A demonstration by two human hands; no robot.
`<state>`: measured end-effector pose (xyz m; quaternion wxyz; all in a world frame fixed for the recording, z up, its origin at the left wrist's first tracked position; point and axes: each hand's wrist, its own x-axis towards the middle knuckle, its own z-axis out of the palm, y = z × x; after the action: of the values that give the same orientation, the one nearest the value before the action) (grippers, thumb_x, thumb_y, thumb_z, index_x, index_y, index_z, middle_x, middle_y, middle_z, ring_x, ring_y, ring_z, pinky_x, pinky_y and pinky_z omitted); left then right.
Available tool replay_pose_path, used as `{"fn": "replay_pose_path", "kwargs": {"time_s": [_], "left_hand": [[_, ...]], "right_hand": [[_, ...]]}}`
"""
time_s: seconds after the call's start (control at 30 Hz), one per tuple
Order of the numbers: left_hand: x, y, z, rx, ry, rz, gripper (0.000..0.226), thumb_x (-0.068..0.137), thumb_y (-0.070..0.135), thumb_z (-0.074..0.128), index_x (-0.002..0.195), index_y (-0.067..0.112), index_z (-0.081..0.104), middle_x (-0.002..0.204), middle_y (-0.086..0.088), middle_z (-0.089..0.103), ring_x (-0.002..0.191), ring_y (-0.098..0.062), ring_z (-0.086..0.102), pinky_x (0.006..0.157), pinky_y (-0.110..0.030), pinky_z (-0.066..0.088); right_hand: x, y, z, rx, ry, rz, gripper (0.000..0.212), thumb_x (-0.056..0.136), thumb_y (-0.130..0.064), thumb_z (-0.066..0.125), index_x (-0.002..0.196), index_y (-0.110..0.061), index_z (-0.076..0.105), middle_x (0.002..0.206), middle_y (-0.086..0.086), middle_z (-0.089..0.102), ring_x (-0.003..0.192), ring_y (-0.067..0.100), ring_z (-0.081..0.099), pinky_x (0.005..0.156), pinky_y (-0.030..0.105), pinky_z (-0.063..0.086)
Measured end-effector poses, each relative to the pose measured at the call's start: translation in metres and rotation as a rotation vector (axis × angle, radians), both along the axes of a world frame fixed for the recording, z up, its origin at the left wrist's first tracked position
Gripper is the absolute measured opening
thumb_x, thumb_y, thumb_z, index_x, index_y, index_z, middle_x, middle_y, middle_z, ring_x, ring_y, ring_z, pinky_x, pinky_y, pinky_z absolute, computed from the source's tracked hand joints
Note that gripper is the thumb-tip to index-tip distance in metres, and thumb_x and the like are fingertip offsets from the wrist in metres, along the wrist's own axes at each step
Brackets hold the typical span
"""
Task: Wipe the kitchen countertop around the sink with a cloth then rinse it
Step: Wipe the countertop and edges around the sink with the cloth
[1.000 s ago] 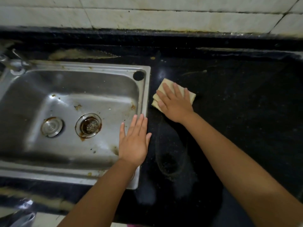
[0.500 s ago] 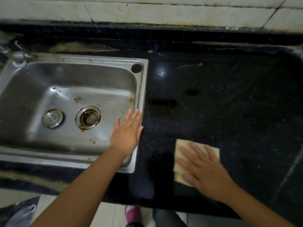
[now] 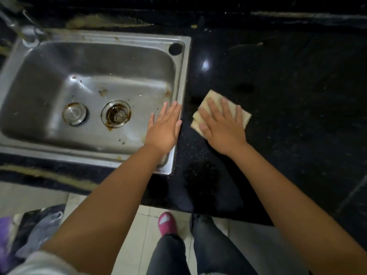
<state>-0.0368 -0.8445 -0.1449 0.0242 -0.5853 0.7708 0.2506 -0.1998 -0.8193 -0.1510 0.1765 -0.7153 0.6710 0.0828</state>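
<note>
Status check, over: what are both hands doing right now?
Left hand flat on sink rim. Right hand pressing cloth on black countertop. Nothing in the way.

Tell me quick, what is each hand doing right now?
Left hand: open, fingers straight, resting flat on the sink rim, holding nothing.
Right hand: open, fingers spread, pressing the cloth flat on the countertop.

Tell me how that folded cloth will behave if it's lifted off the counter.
The cloth is folded in layers under the right hand, so it would probably sag and unfold. It looks thin, likely light. Flattened on the dark countertop, it may cling slightly if damp.
</note>
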Motion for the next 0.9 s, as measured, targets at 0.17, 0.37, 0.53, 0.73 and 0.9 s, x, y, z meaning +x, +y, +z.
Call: {"fn": "replay_pose_path", "kwargs": {"time_s": [0.17,0.37,0.53,0.73,0.9], "left_hand": [[-0.002,0.001,0.001,-0.017,-0.034,-0.011,0.049,0.101,0.024,0.021,0.148,0.019,0.007,0.157,0.005,0.002,0.144,-0.013,-0.005,0.115,-0.041,0.000],[-0.001,0.002,0.001,-0.035,-0.076,-0.031,0.050,0.101,0.025,0.019,0.148,0.019,0.004,0.157,0.004,0.001,0.144,-0.013,-0.005,0.115,-0.040,-0.001],[-0.002,0.000,0.001,-0.048,-0.070,-0.050,0.049,0.101,0.024,0.019,0.148,0.019,0.005,0.157,0.004,0.002,0.144,-0.012,-0.005,0.115,-0.039,-0.002],[0.001,-0.002,0.005,-0.057,-0.093,-0.075,0.049,0.101,0.024,0.020,0.148,0.019,0.007,0.157,0.004,0.003,0.144,-0.012,-0.004,0.115,-0.039,-0.001],[-0.004,-0.002,0.012,-0.083,-0.179,-0.093,0.049,0.100,0.027,0.021,0.147,0.018,0.013,0.157,0.003,0.009,0.144,-0.015,0.001,0.115,-0.041,0.000]], "right_hand": [[-0.026,0.091,-0.010,-0.068,0.002,0.352,0.050,0.098,-0.045,0.005,0.132,-0.030,0.039,0.144,-0.003,0.040,0.131,0.030,0.031,0.109,0.048,0.016],[-0.111,0.095,0.008,-0.005,0.087,0.113,0.058,0.094,-0.057,0.001,0.143,-0.034,0.021,0.152,-0.004,0.028,0.142,0.024,0.020,0.111,0.054,0.015],[-0.080,0.014,0.013,0.050,0.042,-0.391,0.051,0.099,-0.039,0.018,0.148,-0.031,0.002,0.157,-0.003,-0.013,0.143,0.028,-0.015,0.111,0.057,-0.006],[0.015,0.064,-0.012,-0.185,0.040,0.106,0.049,0.086,-0.042,0.029,0.130,-0.031,0.049,0.141,0.002,0.047,0.132,0.032,0.033,0.107,0.048,0.008],[-0.066,0.148,-0.016,-0.107,0.034,0.208,0.049,0.098,-0.048,0.005,0.132,-0.033,0.037,0.142,-0.005,0.033,0.142,0.022,0.012,0.109,0.046,0.012]]}}
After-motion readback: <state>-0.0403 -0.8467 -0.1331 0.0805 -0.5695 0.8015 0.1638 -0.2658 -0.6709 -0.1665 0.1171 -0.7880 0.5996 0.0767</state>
